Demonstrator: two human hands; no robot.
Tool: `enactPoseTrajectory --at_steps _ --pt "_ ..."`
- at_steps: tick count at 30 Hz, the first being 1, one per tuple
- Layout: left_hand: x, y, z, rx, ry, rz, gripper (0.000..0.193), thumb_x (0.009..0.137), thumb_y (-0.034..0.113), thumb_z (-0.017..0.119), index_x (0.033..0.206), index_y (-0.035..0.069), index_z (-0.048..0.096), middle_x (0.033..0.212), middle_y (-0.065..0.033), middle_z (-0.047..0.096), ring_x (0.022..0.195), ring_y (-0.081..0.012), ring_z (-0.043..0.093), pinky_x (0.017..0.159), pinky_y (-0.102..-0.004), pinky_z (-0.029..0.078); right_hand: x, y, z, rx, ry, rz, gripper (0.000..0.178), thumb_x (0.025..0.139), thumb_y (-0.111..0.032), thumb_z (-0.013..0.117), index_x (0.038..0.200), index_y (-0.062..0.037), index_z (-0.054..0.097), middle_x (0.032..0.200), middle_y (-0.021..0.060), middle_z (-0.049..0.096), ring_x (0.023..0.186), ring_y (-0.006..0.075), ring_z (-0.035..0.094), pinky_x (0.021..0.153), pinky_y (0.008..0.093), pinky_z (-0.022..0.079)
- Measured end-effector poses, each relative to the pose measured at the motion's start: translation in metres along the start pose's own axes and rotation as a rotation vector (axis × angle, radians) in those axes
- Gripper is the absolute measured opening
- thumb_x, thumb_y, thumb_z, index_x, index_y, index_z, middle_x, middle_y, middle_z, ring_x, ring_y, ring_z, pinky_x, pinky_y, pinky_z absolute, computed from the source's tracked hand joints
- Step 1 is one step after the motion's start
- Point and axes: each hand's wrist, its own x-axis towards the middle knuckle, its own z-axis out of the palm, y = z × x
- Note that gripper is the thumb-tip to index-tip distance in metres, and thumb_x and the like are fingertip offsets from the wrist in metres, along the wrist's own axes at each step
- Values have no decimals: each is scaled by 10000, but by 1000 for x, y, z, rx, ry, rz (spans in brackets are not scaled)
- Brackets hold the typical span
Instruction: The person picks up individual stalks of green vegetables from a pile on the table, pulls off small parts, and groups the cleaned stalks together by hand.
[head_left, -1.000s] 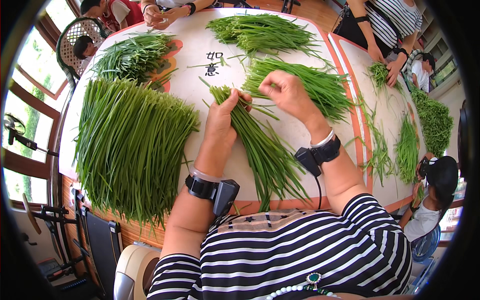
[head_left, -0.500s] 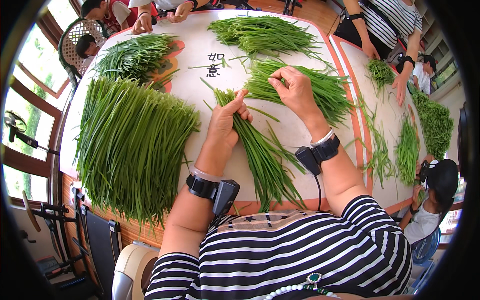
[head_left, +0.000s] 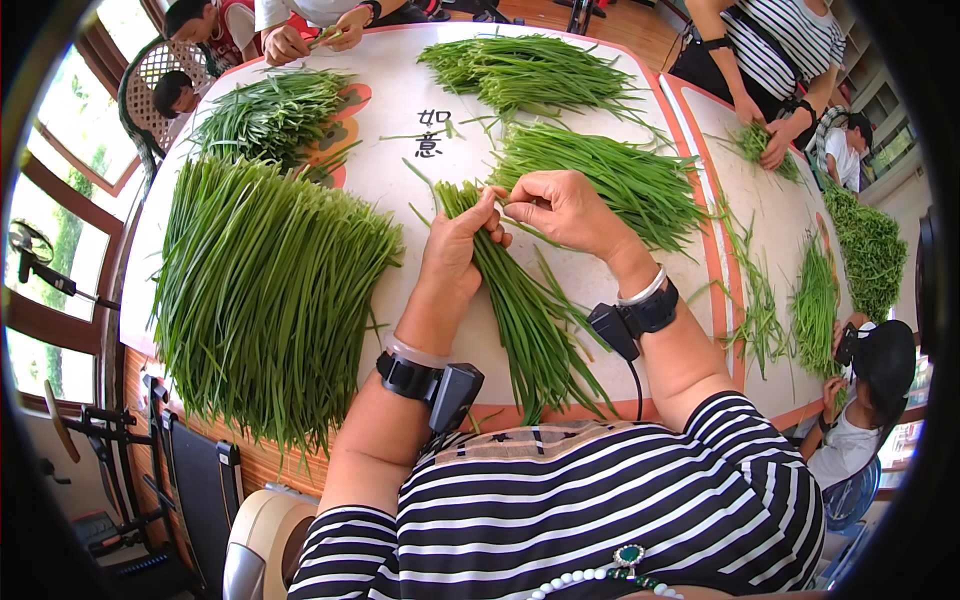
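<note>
My left hand [head_left: 458, 240] is closed around a bunch of long green garlic chives [head_left: 525, 310], holding it near the pale cut ends. The leaves slant down across the white table toward my body. Close beside the left thumb, my right hand [head_left: 570, 215] pinches thumb against forefinger on what looks like a thin chive stalk at the top of the bunch. Just beyond the right hand lies a loose heap of chives [head_left: 600, 175]. To the left of my left arm stands a large, thick pile of chives [head_left: 270, 300], with its ends lined up toward the far side.
More chives [head_left: 530, 70] lie at the far side, and a darker heap [head_left: 265, 115] at the far left. Several people work around the table [head_left: 400, 190]; one at the far right handles a small bunch [head_left: 755, 145]. Chive scraps [head_left: 760, 310] lie across the right tabletop.
My right hand has come down and left from above the loose heap to the bunch at my left hand. The co-worker at far right has brought both hands onto a small bunch.
</note>
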Motion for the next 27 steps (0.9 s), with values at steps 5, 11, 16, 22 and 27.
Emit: enactPoseTrajectory --at_steps 5,11,16,22,27 --pt "-4 3 8 61 67 18 144 942 146 627 1022 29 604 772 -34 594 637 -134 547 625 -292 516 1 24 -1 -304 310 -16 104 832 -137 684 840 -37 655 817 123 630 703 287 622 620 371 493" --pt "1 0 -1 -86 -25 -38 128 962 141 592 1004 20 583 834 -48 608 746 -182 593 742 -328 533 0 36 1 -473 390 -49 94 813 -128 692 847 -56 642 855 112 630 736 313 624 632 391 503" --pt "2 1 -7 -65 -14 40 207 945 163 632 1075 5 601 776 -19 539 684 -133 529 700 -299 511 0 8 -9 -13 100 68 92 842 -67 692 847 8 640 691 -13 553 580 42 440 525 224 371" --pt "0 2 -3 -24 51 16 185 938 181 646 1022 16 641 764 -10 537 669 -121 521 671 -288 504 0 11 -8 102 91 65 104 836 -73 716 835 9 653 682 -11 561 589 47 448 534 234 386" --pt "-5 7 11 39 62 22 179 962 223 611 964 45 623 716 0 518 655 -130 519 673 -313 509 -1 24 2 -319 238 -23 110 783 -106 704 803 -23 635 776 122 607 692 282 615 618 370 490"
